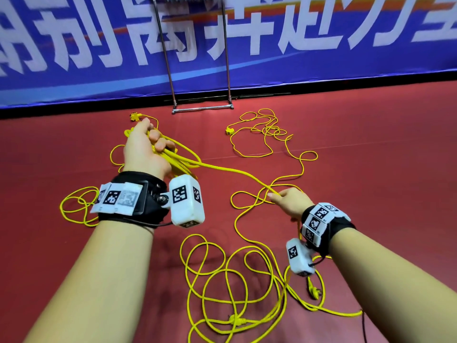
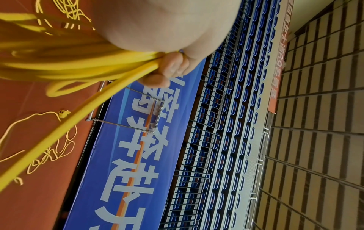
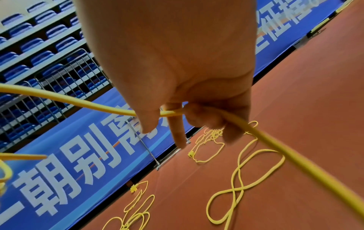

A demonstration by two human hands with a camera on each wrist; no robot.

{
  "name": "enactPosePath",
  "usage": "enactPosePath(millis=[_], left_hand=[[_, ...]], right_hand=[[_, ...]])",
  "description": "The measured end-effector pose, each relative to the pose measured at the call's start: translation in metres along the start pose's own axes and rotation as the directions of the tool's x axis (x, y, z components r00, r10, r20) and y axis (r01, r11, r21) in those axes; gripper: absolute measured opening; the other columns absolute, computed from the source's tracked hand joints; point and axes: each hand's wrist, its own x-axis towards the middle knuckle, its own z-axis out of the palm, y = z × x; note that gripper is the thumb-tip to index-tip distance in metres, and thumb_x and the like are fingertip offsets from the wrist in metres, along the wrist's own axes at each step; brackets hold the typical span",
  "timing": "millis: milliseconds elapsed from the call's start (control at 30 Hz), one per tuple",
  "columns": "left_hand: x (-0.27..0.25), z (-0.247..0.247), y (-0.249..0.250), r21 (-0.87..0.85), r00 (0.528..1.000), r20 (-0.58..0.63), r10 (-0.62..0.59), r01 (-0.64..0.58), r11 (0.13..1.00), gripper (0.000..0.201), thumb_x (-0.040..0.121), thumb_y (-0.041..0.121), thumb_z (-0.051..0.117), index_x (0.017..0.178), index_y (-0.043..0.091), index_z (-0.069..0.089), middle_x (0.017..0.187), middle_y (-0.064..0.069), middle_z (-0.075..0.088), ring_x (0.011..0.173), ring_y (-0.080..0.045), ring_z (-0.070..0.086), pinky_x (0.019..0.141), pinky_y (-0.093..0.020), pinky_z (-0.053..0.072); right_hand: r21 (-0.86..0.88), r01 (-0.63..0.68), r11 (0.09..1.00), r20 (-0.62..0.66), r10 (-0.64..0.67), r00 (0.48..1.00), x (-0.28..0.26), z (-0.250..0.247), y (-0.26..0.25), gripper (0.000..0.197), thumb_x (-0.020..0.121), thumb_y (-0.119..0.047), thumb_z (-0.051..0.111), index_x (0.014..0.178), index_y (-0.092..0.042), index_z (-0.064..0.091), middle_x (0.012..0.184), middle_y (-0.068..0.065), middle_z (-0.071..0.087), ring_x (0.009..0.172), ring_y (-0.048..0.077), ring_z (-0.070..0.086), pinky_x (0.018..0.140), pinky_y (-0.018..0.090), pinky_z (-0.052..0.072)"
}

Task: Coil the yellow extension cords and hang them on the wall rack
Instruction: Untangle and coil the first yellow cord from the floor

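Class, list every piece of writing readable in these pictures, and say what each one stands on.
"朝别离": white characters on the blue banner, right wrist view; the third is partly hidden.
"别离奔赴万": same banner, head view, slightly blurred.
"征程": far end of that banner, right wrist view.
Orange hanging sign: characters too blurred to read.
Wrist-band tags: coded squares only, no words.

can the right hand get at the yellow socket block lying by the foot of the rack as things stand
Probably not yet: the right hand pinches the cord well short of the socket block, which lies far off near the rack. Only open floor lies between.
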Motion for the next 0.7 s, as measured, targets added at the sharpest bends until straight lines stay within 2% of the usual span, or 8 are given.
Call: enactPosePath(millis=[67,167,267,400,467,500,600,700], left_hand=[[-0.003,0.000,-0.001,0.021,1.000,-0.017,0.001,-0.001,1.000,0.027,0.096,0.022,0.057,0.072,0.019,0.045,0.054,0.007,0.035,0.040,-0.010,0.024,0.043,-0.018,0.034],[-0.008,0.003,-0.006,0.096,0.999,-0.025,0.031,-0.029,0.995,0.027,0.095,0.019,0.060,0.071,0.019,0.049,0.054,0.006,0.036,0.041,-0.010,0.024,0.044,-0.020,0.034],[-0.012,0.005,-0.010,0.167,0.999,0.006,0.041,-0.041,0.985,0.024,0.094,0.018,0.062,0.073,0.019,0.051,0.053,0.006,0.037,0.040,-0.010,0.026,0.047,-0.021,0.036],[-0.015,0.009,-0.016,0.254,0.998,0.064,0.000,-0.016,0.967,0.028,0.094,0.019,0.062,0.070,0.022,0.048,0.051,0.006,0.037,0.038,-0.009,0.025,0.049,-0.022,0.035],[-0.016,0.010,-0.019,0.324,0.993,0.106,-0.050,0.013,0.946,0.030,0.095,0.021,0.061,0.069,0.022,0.047,0.051,0.007,0.037,0.036,-0.008,0.026,0.047,-0.021,0.035],[-0.016,0.010,-0.021,0.360,0.988,0.133,-0.082,0.029,0.933,0.030,0.095,0.021,0.060,0.068,0.022,0.047,0.051,0.007,0.036,0.036,-0.008,0.026,0.046,-0.020,0.035],[-0.016,0.010,-0.030,0.435,0.961,0.224,-0.164,0.052,0.899,0.030,0.096,0.022,0.059,0.068,0.022,0.047,0.052,0.006,0.035,0.035,-0.008,0.025,0.045,-0.020,0.036],[-0.021,0.013,-0.039,0.481,0.938,0.267,-0.220,0.068,0.874,0.029,0.097,0.023,0.057,0.070,0.021,0.047,0.051,0.007,0.035,0.034,-0.008,0.025,0.045,-0.021,0.036]], right_hand=[[-0.131,0.012,0.991,-0.044,-0.018,0.999,-0.005,-0.010,-0.008,0.053,0.092,-0.066,0.044,0.077,-0.018,0.061,0.085,0.009,0.061,0.093,0.034,0.061,0.079,0.036,0.048],[-0.173,0.051,0.984,-0.080,-0.066,0.995,-0.005,-0.018,-0.020,0.046,0.089,-0.064,0.046,0.083,-0.021,0.062,0.092,0.009,0.065,0.104,0.034,0.061,0.079,0.035,0.044],[-0.143,0.062,0.988,-0.073,-0.073,0.995,-0.008,-0.024,-0.037,0.045,0.090,-0.049,0.042,0.114,-0.019,0.066,0.115,0.013,0.066,0.115,0.035,0.057,0.093,0.036,0.043],[0.018,0.148,0.989,-0.178,-0.142,0.974,-0.014,-0.035,-0.053,0.030,0.096,-0.023,0.038,0.091,-0.014,0.066,0.102,0.017,0.062,0.106,0.039,0.056,0.088,0.034,0.040],[0.145,0.167,0.975,-0.292,-0.119,0.949,-0.012,-0.040,-0.053,0.032,0.091,-0.015,0.044,0.107,-0.012,0.072,0.110,0.013,0.069,0.109,0.033,0.060,0.091,0.032,0.044],[0.226,0.168,0.960,-0.338,-0.084,0.937,-0.011,-0.042,-0.054,0.033,0.089,-0.012,0.048,0.111,-0.012,0.072,0.107,0.010,0.071,0.103,0.029,0.063,0.086,0.029,0.046],[0.577,0.189,0.795,-0.355,0.036,0.934,-0.008,-0.042,-0.057,0.029,0.083,-0.005,0.055,0.108,-0.009,0.068,0.075,0.006,0.065,0.053,0.019,0.059,0.055,0.026,0.045],[0.792,0.164,0.588,-0.259,0.080,0.963,-0.011,-0.040,-0.059,0.014,0.088,-0.002,0.061,0.101,-0.007,0.062,0.069,0.007,0.061,0.037,0.010,0.048,0.041,0.018,0.034]])
